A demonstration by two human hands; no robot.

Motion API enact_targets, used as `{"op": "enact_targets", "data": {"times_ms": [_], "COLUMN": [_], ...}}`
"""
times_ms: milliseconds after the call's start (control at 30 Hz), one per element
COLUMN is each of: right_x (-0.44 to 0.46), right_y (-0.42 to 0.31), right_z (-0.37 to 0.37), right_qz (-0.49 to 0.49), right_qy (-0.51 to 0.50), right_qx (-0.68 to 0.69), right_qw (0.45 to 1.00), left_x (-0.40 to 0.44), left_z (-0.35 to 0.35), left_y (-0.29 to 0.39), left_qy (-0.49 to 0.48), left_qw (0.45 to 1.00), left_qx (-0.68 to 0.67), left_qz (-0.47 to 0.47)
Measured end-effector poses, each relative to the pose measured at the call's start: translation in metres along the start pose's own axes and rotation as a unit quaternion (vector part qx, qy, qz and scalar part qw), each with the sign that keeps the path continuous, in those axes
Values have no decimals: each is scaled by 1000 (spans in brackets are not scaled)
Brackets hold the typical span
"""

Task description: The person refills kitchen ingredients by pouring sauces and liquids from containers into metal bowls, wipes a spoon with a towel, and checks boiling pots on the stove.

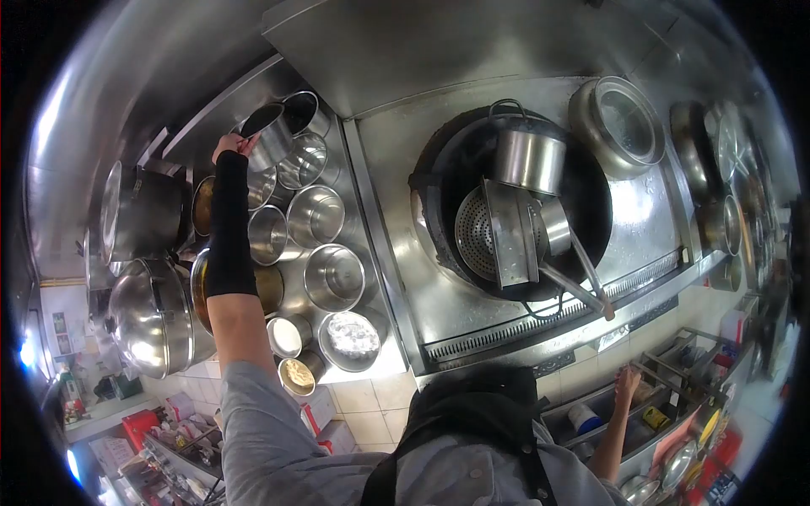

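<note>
My left hand point(234, 145) reaches far forward at the left, its fingers closed on the rim of a steel canister point(272, 145). This canister is tilted among other cylindrical steel canisters; an open one point(302, 160) stands beside it and another point(315, 216) is nearer to me. A black sleeve point(229, 228) covers my left forearm. Low at the right, my right hand point(627, 384) looks curled near a metal rail of the lower shelf. It appears small, and whether anything is inside its fingers is hidden.
A black wok point(591, 244) on the stove holds a steel pot point(530, 162), a perforated strainer point(474, 232) and long-handled tools. Large steel pots point(148, 325) line the left. One canister contains white powder point(353, 335). A round steel basin point(624, 126) stands behind right.
</note>
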State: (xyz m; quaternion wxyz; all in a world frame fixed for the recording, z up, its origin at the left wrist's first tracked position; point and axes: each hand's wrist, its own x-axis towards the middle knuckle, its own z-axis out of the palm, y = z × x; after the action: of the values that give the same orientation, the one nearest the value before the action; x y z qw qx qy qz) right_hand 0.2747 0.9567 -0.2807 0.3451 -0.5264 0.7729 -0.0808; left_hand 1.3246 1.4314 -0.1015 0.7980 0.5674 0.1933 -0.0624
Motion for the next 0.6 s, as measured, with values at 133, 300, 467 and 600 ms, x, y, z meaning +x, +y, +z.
{"op": "enact_targets", "data": {"times_ms": [133,300,467,600], "right_x": [2,7,8,16], "right_y": [12,11,10,17], "right_z": [-1,-1,0,0], "right_qz": [-39,-39,-84,-102], "right_qy": [-1,6,9,18], "right_qx": [29,-13,-25,-36], "right_qw": [999,999,996,994], "left_x": [3,63,81,39], "left_z": [-2,-24,-35,-13], "left_y": [4,7,10,15], "left_qy": [11,-15,-24,-12], "left_qw": [999,996,997,999], "left_qx": [40,93,73,14], "left_qz": [8,-11,-22,-49]}}
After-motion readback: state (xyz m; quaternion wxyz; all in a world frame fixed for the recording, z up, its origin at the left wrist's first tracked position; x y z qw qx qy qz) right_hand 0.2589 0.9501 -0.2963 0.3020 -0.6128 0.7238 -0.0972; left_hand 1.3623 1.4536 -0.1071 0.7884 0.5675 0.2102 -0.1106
